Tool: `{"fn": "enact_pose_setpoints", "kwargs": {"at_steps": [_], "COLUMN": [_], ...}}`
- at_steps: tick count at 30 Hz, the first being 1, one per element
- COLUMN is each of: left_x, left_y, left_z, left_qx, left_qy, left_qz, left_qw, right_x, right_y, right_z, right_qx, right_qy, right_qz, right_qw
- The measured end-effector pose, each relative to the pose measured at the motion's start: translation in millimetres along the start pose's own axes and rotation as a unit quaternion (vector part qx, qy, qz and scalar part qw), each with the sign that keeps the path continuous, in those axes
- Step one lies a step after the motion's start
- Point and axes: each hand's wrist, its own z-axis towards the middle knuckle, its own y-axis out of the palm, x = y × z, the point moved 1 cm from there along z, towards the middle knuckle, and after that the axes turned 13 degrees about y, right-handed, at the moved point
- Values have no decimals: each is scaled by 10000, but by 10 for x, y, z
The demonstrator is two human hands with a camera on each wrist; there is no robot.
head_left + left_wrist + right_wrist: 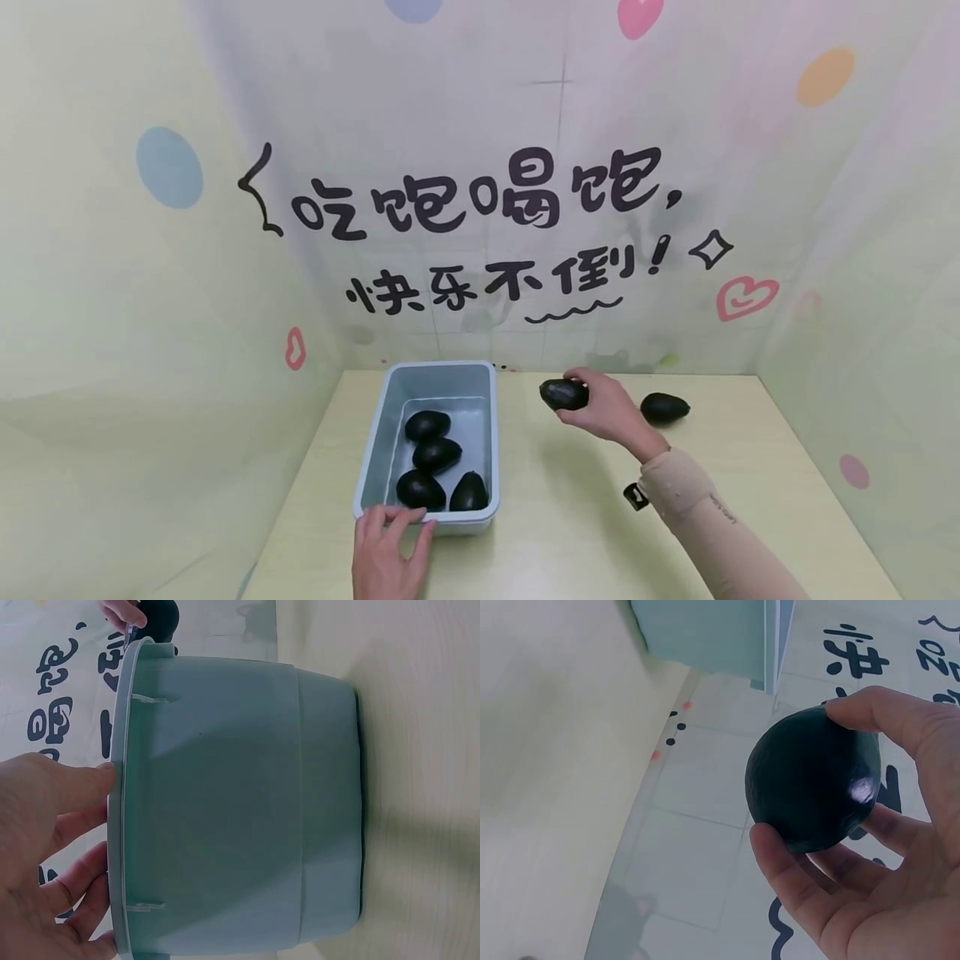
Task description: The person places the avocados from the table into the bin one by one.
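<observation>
In my right hand (603,408) I hold a dark avocado (562,394), raised above the table to the right of the bin. The right wrist view shows the thumb and fingertips around this avocado (810,784). My left hand (388,554) rests its fingertips on the near rim of the light blue plastic bin (492,450). Seen from the left wrist, the fingers touch the bin's rim (116,825), and the tips behind it are partly hidden. Inside the bin lie several avocados (437,455). Another avocado (664,408) lies on the table beyond my right wrist.
The pale wooden table (555,533) carries the bin left of centre. A printed backdrop (510,108) with black lettering stands along its back and sides. A small black-and-white item (636,497) is at my right sleeve's cuff.
</observation>
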Motion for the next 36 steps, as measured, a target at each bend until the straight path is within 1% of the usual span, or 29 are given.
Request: {"fn": "enact_pose_setpoints", "kwargs": {"at_steps": [8, 17, 22, 29, 36], "left_x": [0, -6, -12, -13, -24], "left_y": [-4, 1, 3, 14, 12], "left_z": [14, 24, 11, -5, -3], "left_qx": [-66, -152, -129, -80, -47], "left_qy": [1, -56, -49, -50, -5], "left_qz": [6, -17, 14, 10, -11], "left_qw": [10000, 9999, 9999, 10000, 10000], "right_x": [-81, -211, -324, -477, -584], "right_y": [44, 86, 120, 204, 296], "right_z": [35, 46, 30, 65, 86], "right_qx": [-37, -213, -351, -457, -496], "right_qy": [-81, -194, -283, -382, -619], "right_qz": [24, 172, 211, 87, -102], "right_qw": [10000, 9994, 9988, 9982, 9968]}}
